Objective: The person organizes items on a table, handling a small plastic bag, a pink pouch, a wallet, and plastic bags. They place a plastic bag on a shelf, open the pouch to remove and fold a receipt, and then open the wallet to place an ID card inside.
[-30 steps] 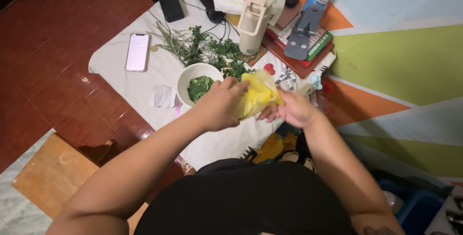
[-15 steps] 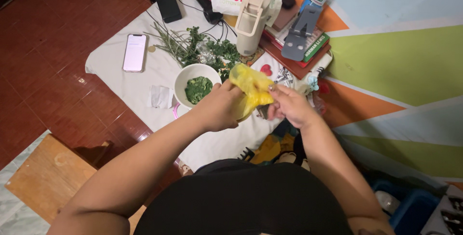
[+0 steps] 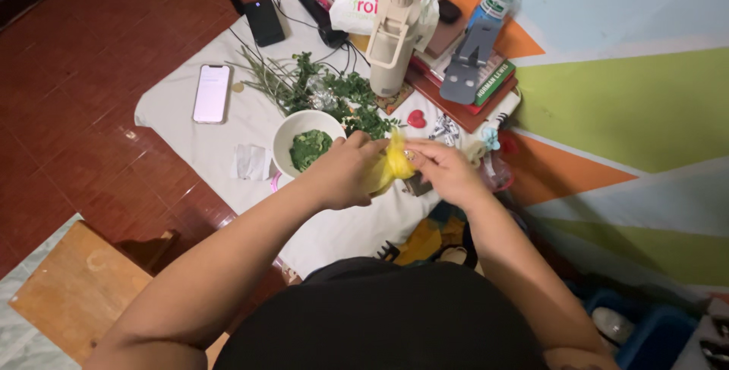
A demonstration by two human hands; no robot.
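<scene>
— What do the hands hold?
— At frame centre, the left hand (image 3: pixel 345 172) is closed around a crumpled yellow plastic bag (image 3: pixel 391 166); the right hand (image 3: pixel 444 171) pinches its top with closed fingers.
— And nearby?
— A white round bowl of chopped green leaves (image 3: pixel 304 142) just left, leafy green stems (image 3: pixel 319 89) above, a white smartphone (image 3: pixel 212 93) at upper left.
</scene>
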